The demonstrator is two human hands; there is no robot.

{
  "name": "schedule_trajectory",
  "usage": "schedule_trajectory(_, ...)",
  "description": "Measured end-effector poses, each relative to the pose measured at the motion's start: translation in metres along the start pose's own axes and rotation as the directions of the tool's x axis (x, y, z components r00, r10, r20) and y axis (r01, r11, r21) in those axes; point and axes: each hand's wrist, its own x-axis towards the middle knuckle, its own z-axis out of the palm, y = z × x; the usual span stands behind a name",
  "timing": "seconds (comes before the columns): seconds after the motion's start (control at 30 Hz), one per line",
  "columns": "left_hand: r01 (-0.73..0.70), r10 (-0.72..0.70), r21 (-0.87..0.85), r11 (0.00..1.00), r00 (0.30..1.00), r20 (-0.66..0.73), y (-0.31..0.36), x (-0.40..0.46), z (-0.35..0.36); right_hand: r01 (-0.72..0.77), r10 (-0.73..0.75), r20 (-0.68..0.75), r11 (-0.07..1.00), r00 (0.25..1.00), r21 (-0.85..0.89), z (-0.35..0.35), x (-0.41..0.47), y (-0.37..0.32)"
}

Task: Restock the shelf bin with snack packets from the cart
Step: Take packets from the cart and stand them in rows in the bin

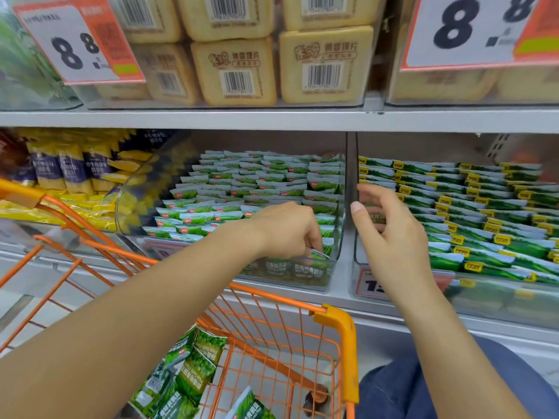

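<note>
A clear plastic shelf bin (340, 225) holds rows of small green snack packets (257, 182). My left hand (287, 228) reaches into the bin's front right corner, its fingertips pinching a green packet (320, 254) down among the front row. My right hand (390, 237) hovers by the clear divider between this bin and the bin to its right, fingers loosely curled and holding nothing. Below, the orange wire cart (338, 325) holds several green packets (193, 367) at its bottom left.
The neighbouring bin (484, 300) on the right is packed with green packets bearing yellow labels. Yellow and purple bags (69, 167) fill the bin on the left. The shelf above carries beige boxes (236, 71) and price cards. My knee in blue fabric (423, 388) is beside the cart.
</note>
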Motion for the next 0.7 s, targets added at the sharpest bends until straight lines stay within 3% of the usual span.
schedule_trajectory(0.1, 0.001, 0.001, -0.039, 0.999, 0.999, 0.039, -0.002, 0.002, -0.003, -0.005, 0.005, 0.011, 1.000, 1.000, 0.007, -0.001, -0.001, 0.000)
schedule_trajectory(0.23, 0.005, -0.017, -0.221, 0.975, 0.999, -0.051, -0.009, -0.006, -0.004, -0.001, 0.001, 0.014, 1.000, 1.000, 0.005, -0.001, -0.002, 0.000)
schedule_trajectory(0.57, 0.054, -0.058, -0.117, 0.992, 0.998, -0.024, -0.007, 0.001, 0.002, -0.007, 0.007, 0.005, 1.000, 1.000, -0.005, 0.000, -0.003, 0.000)
schedule_trajectory(0.63, 0.057, -0.064, -0.228, 0.972, 0.998, -0.024, -0.010, -0.003, 0.000, -0.008, 0.008, 0.009, 1.000, 1.000, -0.007, 0.000, -0.003, 0.000)
schedule_trajectory(0.7, 0.038, -0.102, -0.383, 0.923, 0.984, -0.148, -0.014, -0.008, -0.001, -0.007, 0.007, 0.009, 1.000, 1.000, -0.009, 0.000, -0.003, 0.000)
